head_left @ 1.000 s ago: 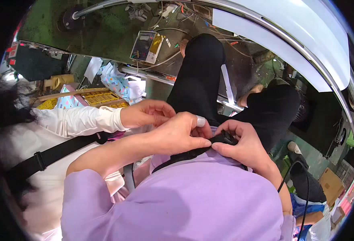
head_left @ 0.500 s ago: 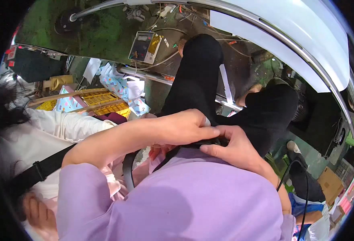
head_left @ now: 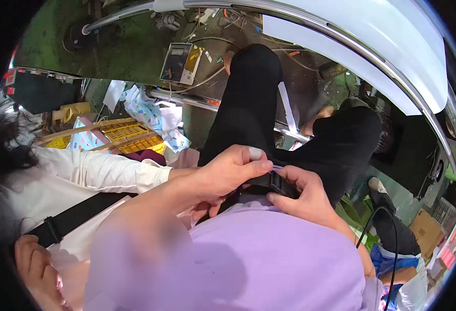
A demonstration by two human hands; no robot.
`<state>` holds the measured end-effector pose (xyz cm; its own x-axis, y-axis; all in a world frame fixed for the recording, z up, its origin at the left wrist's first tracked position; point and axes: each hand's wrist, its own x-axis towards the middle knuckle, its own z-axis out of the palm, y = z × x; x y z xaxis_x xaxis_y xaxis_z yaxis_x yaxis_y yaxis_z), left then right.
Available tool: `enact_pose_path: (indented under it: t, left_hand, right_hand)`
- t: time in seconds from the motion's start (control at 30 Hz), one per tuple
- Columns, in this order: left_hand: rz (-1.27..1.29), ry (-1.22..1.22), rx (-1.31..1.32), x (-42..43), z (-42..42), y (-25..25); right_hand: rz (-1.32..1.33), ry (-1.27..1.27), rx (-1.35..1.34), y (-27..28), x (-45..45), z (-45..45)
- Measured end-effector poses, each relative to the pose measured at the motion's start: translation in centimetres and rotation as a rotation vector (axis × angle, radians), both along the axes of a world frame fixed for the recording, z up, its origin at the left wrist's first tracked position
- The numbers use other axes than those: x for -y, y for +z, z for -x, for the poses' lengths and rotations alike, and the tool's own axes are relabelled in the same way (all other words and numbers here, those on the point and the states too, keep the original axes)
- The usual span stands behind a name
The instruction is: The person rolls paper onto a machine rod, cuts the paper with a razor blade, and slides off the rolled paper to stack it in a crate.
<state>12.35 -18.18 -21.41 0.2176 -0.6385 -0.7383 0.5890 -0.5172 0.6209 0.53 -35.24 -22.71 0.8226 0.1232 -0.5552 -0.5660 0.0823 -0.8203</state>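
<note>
A black strap with a plastic buckle [head_left: 275, 182] lies across my waist, just above my lilac shirt [head_left: 269, 243]. My left hand [head_left: 238, 166], with a white wrap on one finger, pinches the strap on the buckle's left side. From the right, my right hand [head_left: 306, 193] grips the buckle's other end between thumb and fingers. A thin strip of lilac cloth shows between the two hands. Some fingertips [head_left: 204, 209] show under my left forearm; I cannot tell whose they are.
At the left, a person in a white sleeve [head_left: 109, 171] sits close, one hand [head_left: 36, 267] at a wide black strap [head_left: 85, 217]. Beyond lie a yellow crate [head_left: 129, 132], patterned cloth and a meter box [head_left: 180, 63]. A curved metal rail [head_left: 331, 33] edges a white panel. A cable hangs right.
My left hand has tilted upward, and the buckle between my hands now shows plainly. The neighbouring person's lower hand has risen to the wide strap. The view has shifted slightly.
</note>
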Motion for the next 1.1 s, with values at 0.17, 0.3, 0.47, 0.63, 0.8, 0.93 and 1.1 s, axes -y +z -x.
enact_pose_path:
  t: [0.17,0.3,0.47,0.63,0.8,0.93,1.1]
  left_hand:
    - [-0.142,-0.175,-0.005,0.5,-1.3,0.9]
    - [-0.318,-0.313,-0.110,1.4,-2.6,3.8]
    - [0.098,-0.010,-0.092,0.0,0.1,0.1]
    - [0.157,0.294,-0.238,-0.2,1.3,-1.5]
    - [0.159,0.251,-0.181,-0.4,0.7,-1.5]
    - [0.117,0.240,-0.195,0.2,0.7,-1.1]
    - [-0.033,0.067,-0.236,0.4,-0.7,-0.2]
  right_hand:
    - [-0.042,-0.088,0.031,0.0,-0.7,-0.8]
    - [-0.124,-0.123,0.047,0.0,-1.1,-0.6]
    - [-0.164,-0.138,0.028,0.1,-0.4,-0.8]
    - [-0.062,0.051,-0.048,0.0,0.3,-1.1]
    - [-0.222,-0.168,0.020,-0.2,0.0,-0.7]
    - [-0.298,-0.285,0.023,-0.2,0.2,-0.4]
    - [-0.256,-0.268,0.044,-0.9,-0.2,-0.1]
